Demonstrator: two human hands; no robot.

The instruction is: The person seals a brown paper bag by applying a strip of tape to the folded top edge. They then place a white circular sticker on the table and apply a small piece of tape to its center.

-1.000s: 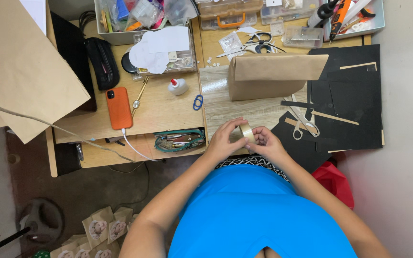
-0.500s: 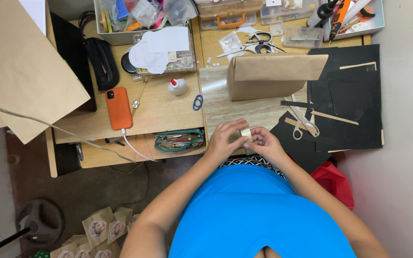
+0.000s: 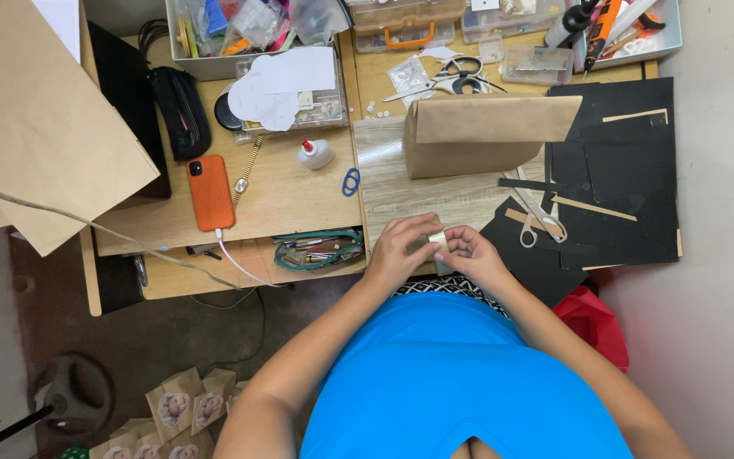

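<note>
A paper bag (image 3: 486, 134) lies far on the surface (image 3: 299, 191), scissors (image 3: 537, 217) to its right (nearer), a phone (image 3: 211, 192) left.

A: Clearance ahead of the hands?
B: Bare wood-grain desk (image 3: 401, 183) strip, passable. Brown paper box (image 3: 486, 134) blocks beyond it.
A: Sides?
B: Right: white-handled scissors (image 3: 537, 217) on black card sheets (image 3: 630, 183). Left: blue ring (image 3: 350, 181), glue bottle (image 3: 314, 154).

wooden desk (image 3: 299, 200) — orange phone (image 3: 211, 192), glue bottle (image 3: 315, 154)
</note>
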